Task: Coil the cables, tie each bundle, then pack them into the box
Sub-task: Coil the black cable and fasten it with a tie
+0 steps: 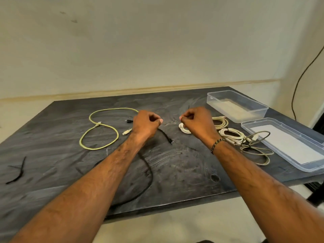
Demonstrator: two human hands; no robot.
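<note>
My left hand and my right hand hover side by side above the middle of the dark table, both with fingers curled. A thin black tie sticks up from my right hand, which pinches it. My left thumb presses against the forefinger, and nothing shows between them. A black cable lies uncoiled below my left forearm, with one end at a connector. A yellow-green cable lies loose at the left. Two coiled white bundles and a loose grey cable lie at the right.
A clear plastic box stands at the back right, and its lid lies in front of it near the table's right edge. Spare black ties lie at the front left. A small black plug sits beside my left hand.
</note>
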